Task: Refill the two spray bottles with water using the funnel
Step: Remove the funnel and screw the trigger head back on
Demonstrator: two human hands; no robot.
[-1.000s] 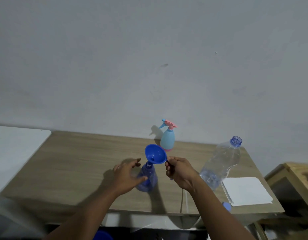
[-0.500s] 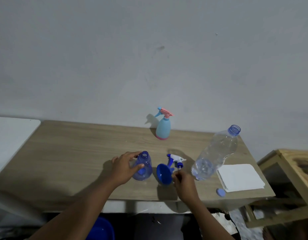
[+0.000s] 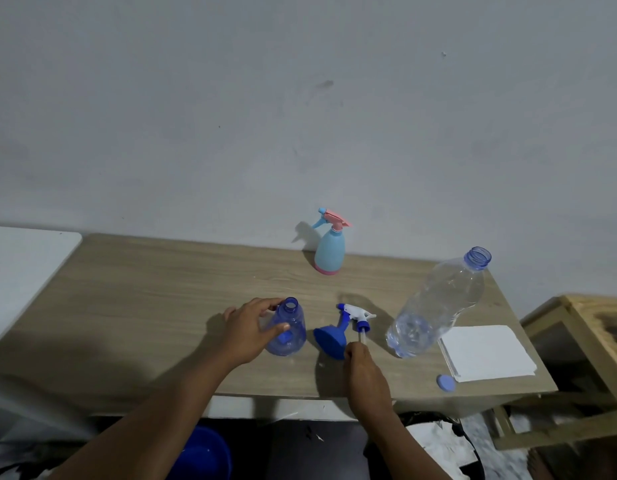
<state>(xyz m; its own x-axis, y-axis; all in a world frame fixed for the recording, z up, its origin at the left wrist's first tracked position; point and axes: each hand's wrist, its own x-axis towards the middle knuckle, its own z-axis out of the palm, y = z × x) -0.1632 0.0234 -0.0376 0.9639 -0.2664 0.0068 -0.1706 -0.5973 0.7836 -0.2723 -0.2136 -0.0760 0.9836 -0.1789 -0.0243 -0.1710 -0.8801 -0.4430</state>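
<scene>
Steadying the blue bottle [image 3: 287, 329], my left hand [image 3: 249, 329] curled round it; funnel [image 3: 329, 341] lies just right. My right hand [image 3: 364, 363] meets the sprayer [image 3: 355, 311] tube, grip unclear. Next, probably threading that tube into the neck.

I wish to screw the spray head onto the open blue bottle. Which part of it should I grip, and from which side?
Probably the blue screw collar of the spray head, pinched from above and from the right. The head lies flat with its thin tube toward you, too slender to hold, and the blue funnel lies close on its left.
</scene>
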